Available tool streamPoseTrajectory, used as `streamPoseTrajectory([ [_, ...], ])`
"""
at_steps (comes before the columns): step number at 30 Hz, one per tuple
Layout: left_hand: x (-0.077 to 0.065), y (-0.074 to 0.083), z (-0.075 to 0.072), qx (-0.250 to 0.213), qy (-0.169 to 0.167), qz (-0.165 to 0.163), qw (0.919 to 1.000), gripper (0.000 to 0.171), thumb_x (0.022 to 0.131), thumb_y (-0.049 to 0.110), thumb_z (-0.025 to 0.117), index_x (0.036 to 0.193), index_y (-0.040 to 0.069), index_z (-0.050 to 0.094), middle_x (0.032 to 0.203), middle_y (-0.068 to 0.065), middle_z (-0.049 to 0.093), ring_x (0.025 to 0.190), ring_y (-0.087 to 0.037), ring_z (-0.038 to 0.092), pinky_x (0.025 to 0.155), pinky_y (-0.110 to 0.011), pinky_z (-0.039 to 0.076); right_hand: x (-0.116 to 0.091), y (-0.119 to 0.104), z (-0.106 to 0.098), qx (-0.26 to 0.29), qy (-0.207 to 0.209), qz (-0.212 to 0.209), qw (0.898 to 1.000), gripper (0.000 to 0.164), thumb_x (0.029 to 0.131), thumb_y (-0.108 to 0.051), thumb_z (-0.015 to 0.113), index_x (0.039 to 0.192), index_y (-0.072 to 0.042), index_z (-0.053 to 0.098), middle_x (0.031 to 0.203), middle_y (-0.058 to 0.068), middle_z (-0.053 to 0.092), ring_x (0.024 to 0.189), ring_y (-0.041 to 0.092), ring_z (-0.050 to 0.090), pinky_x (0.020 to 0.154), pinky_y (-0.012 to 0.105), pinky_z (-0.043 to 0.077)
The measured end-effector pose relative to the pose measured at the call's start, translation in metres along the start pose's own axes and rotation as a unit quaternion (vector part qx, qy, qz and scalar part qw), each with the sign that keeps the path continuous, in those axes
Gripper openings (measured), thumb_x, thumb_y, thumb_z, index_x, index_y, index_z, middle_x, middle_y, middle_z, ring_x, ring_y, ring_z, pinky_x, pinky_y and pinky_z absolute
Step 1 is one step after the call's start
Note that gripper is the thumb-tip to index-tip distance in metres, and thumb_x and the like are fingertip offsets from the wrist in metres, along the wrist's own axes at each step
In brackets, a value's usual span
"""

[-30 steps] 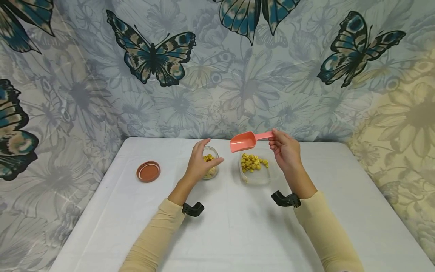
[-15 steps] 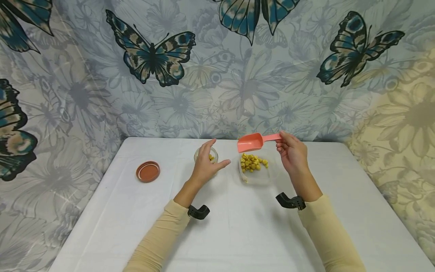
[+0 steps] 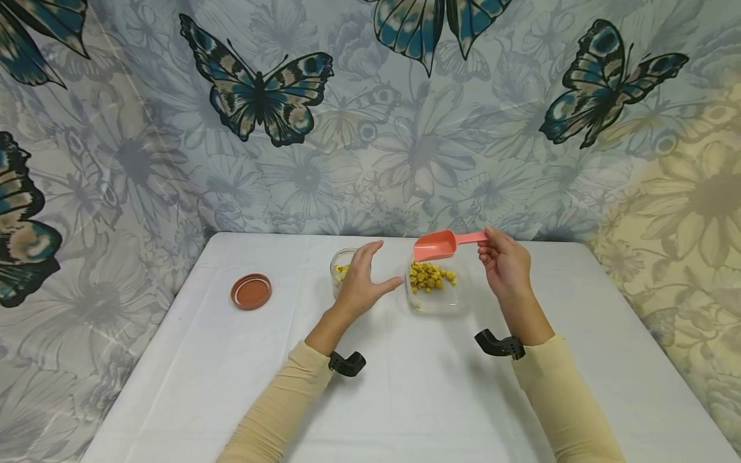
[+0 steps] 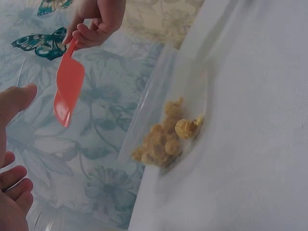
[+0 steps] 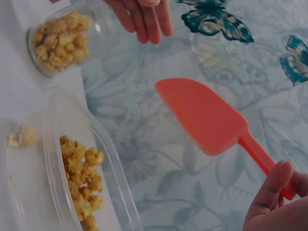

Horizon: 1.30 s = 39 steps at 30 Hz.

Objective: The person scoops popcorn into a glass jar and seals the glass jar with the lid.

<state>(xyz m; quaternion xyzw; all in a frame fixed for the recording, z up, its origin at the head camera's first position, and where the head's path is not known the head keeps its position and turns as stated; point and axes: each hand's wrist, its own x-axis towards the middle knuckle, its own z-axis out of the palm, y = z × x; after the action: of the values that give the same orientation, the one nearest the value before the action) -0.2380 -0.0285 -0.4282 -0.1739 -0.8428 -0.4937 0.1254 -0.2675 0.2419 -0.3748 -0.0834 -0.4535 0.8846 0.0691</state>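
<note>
In the head view my right hand (image 3: 505,267) pinches the handle of a coral-pink scoop (image 3: 435,245), held above the back of a clear plastic container (image 3: 451,302). No popcorn shows in the scoop's bowl. Yellow popcorn (image 3: 427,276) is heaped toward the container's back left. My left hand (image 3: 360,283), fingers spread and holding nothing, hovers between the container and a clear jar (image 3: 336,265), partly covering the jar. The right wrist view shows popcorn (image 5: 60,41) filling the lower part of that jar, and the underside of the scoop (image 5: 204,115).
A brown round lid (image 3: 251,291) lies on the white-covered table (image 3: 399,399), left of the jar. Behind the table's back edge hangs a butterfly-patterned cloth (image 3: 417,161). Each wrist wears a black camera mount, such as the left one (image 3: 347,364).
My left hand has moved right, away from the jar, now uncovering its left side. The right hand and scoop have shifted a little right and down. The container and lid stay put.
</note>
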Motion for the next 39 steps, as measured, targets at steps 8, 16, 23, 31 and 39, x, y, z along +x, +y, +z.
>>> streamPoseTrajectory([
  [8, 0.000, 0.007, 0.005, -0.021, -0.019, -0.008, 0.9996, 0.078, 0.082, 0.031, 0.079, 0.145, 0.007, 0.041, 0.148, -0.014, 0.041, 0.138, -0.031, 0.041, 0.113, -0.050, 0.037, 0.002, 0.000, -0.009, -0.009, 0.028, 0.007, 1.000, 0.009, 0.090, -0.010, 0.069, 0.083, -0.005, 0.070, 0.061, 0.004, 0.065, 0.050, 0.010, 0.057, 0.047, 0.016, 0.050],
  [16, -0.002, 0.008, 0.017, -0.012, -0.046, -0.016, 0.9988, 0.078, 0.082, 0.034, 0.078, 0.146, 0.010, 0.041, 0.149, -0.011, 0.041, 0.140, -0.028, 0.040, 0.113, -0.048, 0.039, 0.001, 0.000, -0.020, -0.021, 0.037, 0.010, 0.999, 0.012, 0.087, -0.013, 0.073, 0.083, -0.003, 0.068, 0.062, 0.004, 0.064, 0.051, 0.011, 0.056, 0.048, 0.016, 0.051],
  [23, -0.003, 0.005, 0.028, -0.015, -0.062, -0.023, 0.9977, 0.078, 0.082, 0.037, 0.077, 0.146, 0.010, 0.041, 0.150, -0.011, 0.041, 0.141, -0.028, 0.039, 0.115, -0.047, 0.037, 0.003, 0.004, -0.027, -0.030, 0.061, 0.007, 0.998, 0.011, 0.087, -0.013, 0.073, 0.084, -0.004, 0.067, 0.063, 0.004, 0.064, 0.051, 0.011, 0.057, 0.048, 0.016, 0.051],
  [31, -0.007, -0.002, 0.041, -0.006, -0.061, -0.037, 0.9974, 0.078, 0.083, 0.038, 0.075, 0.146, 0.007, 0.041, 0.151, -0.014, 0.037, 0.139, -0.033, 0.041, 0.112, -0.049, 0.040, 0.004, 0.008, -0.035, -0.064, 0.113, 0.017, 0.991, 0.010, 0.089, -0.015, 0.071, 0.086, -0.006, 0.068, 0.067, 0.004, 0.065, 0.052, 0.012, 0.055, 0.049, 0.016, 0.052],
  [39, -0.010, -0.009, 0.051, 0.014, -0.085, -0.058, 0.9946, 0.080, 0.084, 0.042, 0.075, 0.146, 0.006, 0.040, 0.150, -0.015, 0.039, 0.139, -0.031, 0.042, 0.113, -0.047, 0.039, 0.002, 0.016, -0.040, -0.105, 0.146, -0.007, 0.984, 0.014, 0.086, -0.017, 0.075, 0.089, -0.005, 0.069, 0.066, 0.004, 0.065, 0.049, 0.011, 0.057, 0.046, 0.017, 0.051],
])
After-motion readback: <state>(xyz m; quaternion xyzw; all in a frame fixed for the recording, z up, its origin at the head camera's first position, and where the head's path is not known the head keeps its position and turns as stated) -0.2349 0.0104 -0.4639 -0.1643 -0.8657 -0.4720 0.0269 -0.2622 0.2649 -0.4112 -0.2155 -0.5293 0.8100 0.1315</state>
